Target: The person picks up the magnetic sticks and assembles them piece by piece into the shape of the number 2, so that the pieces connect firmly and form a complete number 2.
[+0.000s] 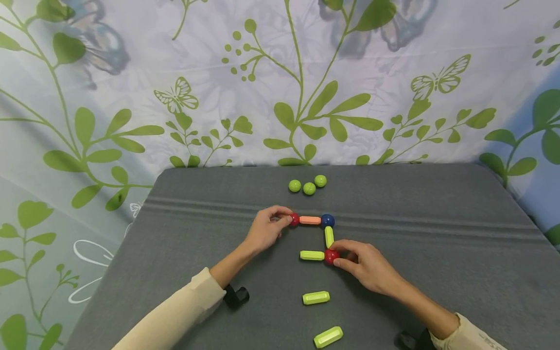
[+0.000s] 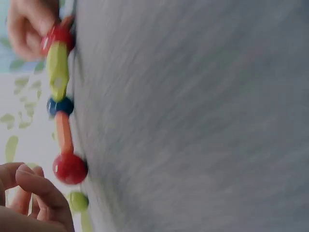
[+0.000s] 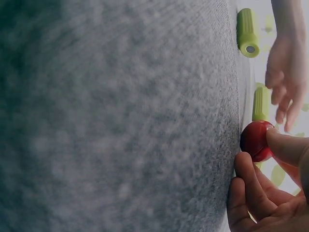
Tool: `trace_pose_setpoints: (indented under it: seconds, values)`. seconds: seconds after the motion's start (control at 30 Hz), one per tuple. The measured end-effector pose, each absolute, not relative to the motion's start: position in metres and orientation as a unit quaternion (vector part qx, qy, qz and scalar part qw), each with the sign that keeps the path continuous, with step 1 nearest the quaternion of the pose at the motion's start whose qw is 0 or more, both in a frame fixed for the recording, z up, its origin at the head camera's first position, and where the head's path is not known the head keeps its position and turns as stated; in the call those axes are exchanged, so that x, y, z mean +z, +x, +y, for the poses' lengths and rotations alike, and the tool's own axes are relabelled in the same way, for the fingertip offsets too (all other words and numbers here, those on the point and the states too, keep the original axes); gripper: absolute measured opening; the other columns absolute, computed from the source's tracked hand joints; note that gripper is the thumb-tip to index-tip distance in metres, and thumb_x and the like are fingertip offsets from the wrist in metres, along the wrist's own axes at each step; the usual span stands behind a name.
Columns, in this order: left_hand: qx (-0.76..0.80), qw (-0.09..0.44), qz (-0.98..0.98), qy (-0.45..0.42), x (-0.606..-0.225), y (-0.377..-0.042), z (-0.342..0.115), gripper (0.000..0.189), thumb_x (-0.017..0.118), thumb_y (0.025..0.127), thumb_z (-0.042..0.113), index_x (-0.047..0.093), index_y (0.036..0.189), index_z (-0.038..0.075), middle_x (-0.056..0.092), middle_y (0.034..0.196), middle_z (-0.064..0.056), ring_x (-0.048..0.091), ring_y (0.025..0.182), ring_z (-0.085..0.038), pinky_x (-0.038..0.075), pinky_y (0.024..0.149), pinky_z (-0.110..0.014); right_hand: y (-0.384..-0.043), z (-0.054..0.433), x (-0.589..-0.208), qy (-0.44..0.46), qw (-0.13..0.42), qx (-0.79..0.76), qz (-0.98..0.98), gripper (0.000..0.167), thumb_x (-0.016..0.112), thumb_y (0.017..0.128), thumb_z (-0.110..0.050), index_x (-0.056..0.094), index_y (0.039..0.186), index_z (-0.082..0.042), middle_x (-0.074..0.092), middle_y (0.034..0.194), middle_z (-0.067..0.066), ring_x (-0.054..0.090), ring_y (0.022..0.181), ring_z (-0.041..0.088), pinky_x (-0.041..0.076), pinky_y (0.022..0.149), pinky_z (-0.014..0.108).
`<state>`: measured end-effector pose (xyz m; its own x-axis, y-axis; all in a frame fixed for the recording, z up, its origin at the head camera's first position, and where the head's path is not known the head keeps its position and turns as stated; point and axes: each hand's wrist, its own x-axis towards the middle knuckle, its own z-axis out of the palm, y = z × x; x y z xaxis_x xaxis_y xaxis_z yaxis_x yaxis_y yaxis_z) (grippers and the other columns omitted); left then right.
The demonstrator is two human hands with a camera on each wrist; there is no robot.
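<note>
My right hand (image 1: pixel 367 265) pinches a red ball (image 1: pixel 331 256) between thumb and fingers, low on the cloth. From that ball one yellow-green rod (image 1: pixel 311 255) points left, and another yellow-green rod (image 1: pixel 329 237) runs up to a blue ball (image 1: pixel 327 221). An orange rod (image 1: pixel 310 220) joins the blue ball to a second red ball (image 1: pixel 294 219). Right beside this second ball is my left hand (image 1: pixel 267 226), thumb and fingers loosely bent. The left wrist view shows a small gap between the left fingertips (image 2: pixel 29 173) and the red ball (image 2: pixel 70 168).
Two loose yellow-green rods (image 1: pixel 316 298) lie near the front of the grey cloth-covered table (image 1: pixel 197 214). Three green balls (image 1: pixel 309 188) sit toward the back. Behind the table hangs a leaf-patterned curtain (image 1: pixel 245 97).
</note>
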<state>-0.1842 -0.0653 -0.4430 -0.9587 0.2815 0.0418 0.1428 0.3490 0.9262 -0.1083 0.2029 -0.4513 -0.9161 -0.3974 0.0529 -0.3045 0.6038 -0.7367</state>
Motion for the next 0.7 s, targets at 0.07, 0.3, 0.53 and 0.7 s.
trace_pose_setpoints:
  seconds: [0.07,0.3,0.53,0.7]
  values:
    - [0.565,0.034,0.817,0.112,-0.441,-0.196,-0.065,0.022,0.062,0.098,0.011,0.067,0.116,0.0,0.064,0.097,-0.008,0.053,0.06,-0.016,0.045,0.056,-0.027,-0.108,0.203,-0.451,-0.197,0.057,-0.398,0.894,0.025,0.073,0.092,-0.019,0.069,0.117,-0.017,0.066,0.098,-0.008,0.056,0.069,0.004,0.046,0.06,0.026]
    - [0.573,0.004,0.817,0.058,-0.437,-0.235,-0.062,0.027,0.063,0.098,0.012,0.064,0.122,-0.001,0.064,0.104,-0.012,0.062,0.076,-0.036,0.047,0.06,-0.028,-0.108,0.201,-0.45,-0.196,0.057,-0.397,0.895,0.025,0.072,0.092,-0.019,0.069,0.116,-0.017,0.065,0.094,-0.009,0.055,0.067,0.005,0.045,0.058,0.026]
    - [0.525,0.027,0.848,0.064,-0.437,-0.262,-0.054,0.038,0.065,0.097,0.017,0.059,0.13,0.001,0.063,0.112,-0.013,0.066,0.089,-0.032,0.053,0.073,-0.036,-0.107,0.201,-0.45,-0.194,0.057,-0.396,0.896,0.024,0.072,0.092,-0.019,0.069,0.116,-0.018,0.065,0.094,-0.009,0.054,0.067,0.005,0.045,0.058,0.026]
    - [0.499,0.026,0.863,0.07,-0.439,-0.278,-0.049,0.041,0.069,0.095,0.018,0.059,0.132,0.004,0.062,0.119,-0.014,0.059,0.106,-0.031,0.049,0.084,-0.042,-0.107,0.202,-0.45,-0.197,0.063,-0.399,0.893,0.024,0.071,0.093,-0.02,0.068,0.117,-0.018,0.065,0.097,-0.008,0.055,0.067,0.005,0.046,0.059,0.026]
